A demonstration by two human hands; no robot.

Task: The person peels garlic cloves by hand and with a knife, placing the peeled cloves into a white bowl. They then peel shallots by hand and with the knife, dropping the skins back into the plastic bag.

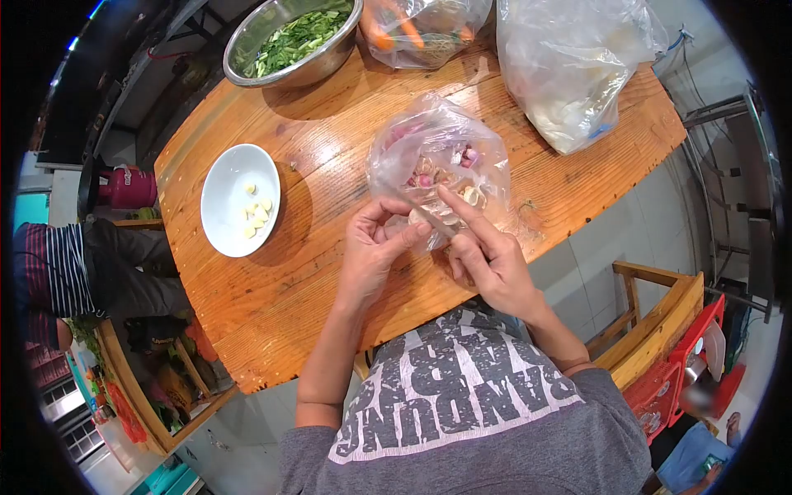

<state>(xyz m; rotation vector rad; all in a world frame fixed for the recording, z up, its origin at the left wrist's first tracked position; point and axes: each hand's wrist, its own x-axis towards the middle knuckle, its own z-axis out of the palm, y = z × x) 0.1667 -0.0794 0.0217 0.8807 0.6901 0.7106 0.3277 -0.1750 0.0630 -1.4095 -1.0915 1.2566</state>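
Over the near edge of a clear plastic bag (pixel 437 153), both hands are close together. My right hand (pixel 491 264) is closed round a knife (pixel 425 213), its index finger stretched along the blade. My left hand (pixel 375 247) is pinched, with a small pale piece, which looks like a garlic clove, at its fingertips beside the blade. Small purple shallots (pixel 469 157) and garlic lie in the open bag. To the left, a white bowl (pixel 223 206) holds several peeled cloves (pixel 257 213).
On the wooden table (pixel 305 330), a metal bowl of chopped greens (pixel 309 70), a bag of carrots (pixel 421 37) and a large plastic bag (pixel 569 74) stand along the far side. A person (pixel 74 272) is at the left; another person (pixel 693 454) is at the lower right.
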